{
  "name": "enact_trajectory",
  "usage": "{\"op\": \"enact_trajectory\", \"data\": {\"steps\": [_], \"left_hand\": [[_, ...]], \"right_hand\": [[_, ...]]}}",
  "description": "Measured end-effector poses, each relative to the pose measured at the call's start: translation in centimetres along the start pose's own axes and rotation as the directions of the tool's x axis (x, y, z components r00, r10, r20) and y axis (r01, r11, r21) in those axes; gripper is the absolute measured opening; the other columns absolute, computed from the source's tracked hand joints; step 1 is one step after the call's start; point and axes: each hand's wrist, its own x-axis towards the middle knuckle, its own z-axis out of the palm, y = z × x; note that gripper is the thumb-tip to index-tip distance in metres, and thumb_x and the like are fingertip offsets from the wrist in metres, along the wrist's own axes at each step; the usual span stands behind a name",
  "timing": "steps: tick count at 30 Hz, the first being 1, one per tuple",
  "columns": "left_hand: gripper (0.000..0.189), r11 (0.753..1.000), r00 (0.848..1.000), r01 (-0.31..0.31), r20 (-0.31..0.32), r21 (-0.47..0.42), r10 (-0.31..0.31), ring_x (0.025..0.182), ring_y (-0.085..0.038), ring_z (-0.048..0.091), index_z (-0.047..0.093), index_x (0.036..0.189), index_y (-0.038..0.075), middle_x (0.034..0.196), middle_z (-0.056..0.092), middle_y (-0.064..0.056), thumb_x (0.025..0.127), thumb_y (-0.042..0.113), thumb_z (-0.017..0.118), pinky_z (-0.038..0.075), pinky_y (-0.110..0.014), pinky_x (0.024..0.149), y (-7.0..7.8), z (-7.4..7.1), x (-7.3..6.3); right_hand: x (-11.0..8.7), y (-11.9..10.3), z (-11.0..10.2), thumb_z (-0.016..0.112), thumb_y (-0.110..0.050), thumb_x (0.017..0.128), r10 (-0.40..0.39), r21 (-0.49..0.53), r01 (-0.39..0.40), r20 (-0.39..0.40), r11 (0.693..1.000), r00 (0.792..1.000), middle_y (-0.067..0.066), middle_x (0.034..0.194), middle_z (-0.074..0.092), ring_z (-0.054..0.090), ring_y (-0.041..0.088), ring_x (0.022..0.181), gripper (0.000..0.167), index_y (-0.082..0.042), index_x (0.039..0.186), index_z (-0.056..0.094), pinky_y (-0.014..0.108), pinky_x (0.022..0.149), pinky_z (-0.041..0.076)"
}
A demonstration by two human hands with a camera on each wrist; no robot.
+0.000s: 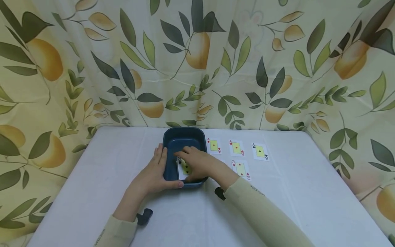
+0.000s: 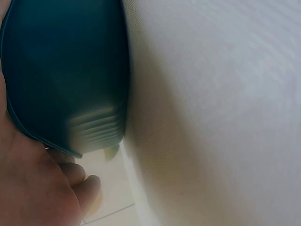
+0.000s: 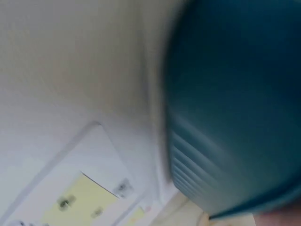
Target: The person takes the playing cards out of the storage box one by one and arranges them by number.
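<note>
A dark blue plastic box (image 1: 185, 133) stands on the white-covered table. My left hand (image 1: 155, 173) holds its near left corner, fingers along the left side and thumb across the front rim. The left wrist view shows those fingertips bent near the end of the box. Reaching over the right rim, my right hand (image 1: 197, 163) grips a playing card (image 1: 182, 174) inside the box, thumb at the near end and fingers at the far end. The card has black pips and a yellow panel; the hand partly covers it. In the right wrist view only a bit of that hand shows.
Right of the box lie an ace of diamonds (image 1: 214, 146), an ace of hearts (image 1: 236, 148), a black ace (image 1: 260, 151) and a two of diamonds (image 1: 241, 169). A black-pip card (image 3: 80, 200) lies beside the box. Behind hangs a fruit-patterned curtain (image 1: 197, 85).
</note>
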Motion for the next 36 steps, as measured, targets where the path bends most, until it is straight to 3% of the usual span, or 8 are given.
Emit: {"op": "enact_trajectory", "data": {"steps": [3,10,17,23,36], "left_hand": [[0.143,1.000,1.000,-0.003,-0.002,0.001,0.003,0.154,-0.033,0.000,0.000,0.160,0.007,0.167,-0.013,-0.011,0.063,0.087,0.066,0.031,-0.057,0.116,0.1,0.0,0.0],[0.142,1.000,1.000,0.006,-0.010,-0.017,-0.006,0.154,-0.032,0.001,0.001,0.161,0.008,0.167,-0.013,-0.010,0.063,0.085,0.070,0.029,-0.057,0.116,0.2,0.1,0.1],[0.143,1.000,1.000,0.020,-0.003,-0.010,-0.020,0.155,-0.033,0.000,0.001,0.160,0.007,0.167,-0.014,-0.009,0.062,0.084,0.071,0.028,-0.056,0.117,0.3,0.0,0.1],[0.144,1.000,1.000,0.022,-0.008,-0.011,-0.023,0.155,-0.033,0.001,0.002,0.160,0.007,0.167,-0.013,-0.010,0.060,0.085,0.071,0.027,-0.056,0.117,0.2,0.0,0.1],[0.145,1.000,1.000,0.031,-0.003,-0.007,-0.031,0.155,-0.032,0.000,0.000,0.161,0.009,0.167,-0.014,-0.007,0.059,0.087,0.069,0.029,-0.057,0.116,0.2,0.3,0.2]], "right_hand": [[-0.3,0.0,-1.0,0.088,-0.045,0.071,-0.008,0.010,0.008,-0.021,1.000,1.000,0.004,0.142,0.047,0.046,0.019,0.124,0.097,-0.016,0.152,0.041,0.034,0.106,0.047],[-2.2,-0.1,-3.2,0.089,-0.042,0.070,0.037,0.022,-0.036,-0.043,0.999,0.998,0.001,0.141,0.049,0.045,0.016,0.125,0.094,-0.015,0.149,0.046,0.032,0.106,0.046],[-4.5,0.4,-4.0,0.091,-0.041,0.067,0.089,0.071,-0.082,-0.095,0.994,0.992,0.000,0.139,0.049,0.047,0.015,0.121,0.093,-0.016,0.147,0.050,0.032,0.102,0.048],[-6.0,0.7,-5.0,0.090,-0.037,0.067,0.085,0.099,-0.069,-0.162,0.993,0.983,-0.002,0.138,0.048,0.046,0.013,0.121,0.093,-0.018,0.148,0.048,0.030,0.102,0.048],[-9.6,1.3,-4.3,0.092,-0.031,0.065,0.158,0.074,-0.150,-0.110,0.986,0.981,0.002,0.140,0.050,0.047,0.018,0.120,0.093,-0.019,0.147,0.049,0.032,0.100,0.050]]}}
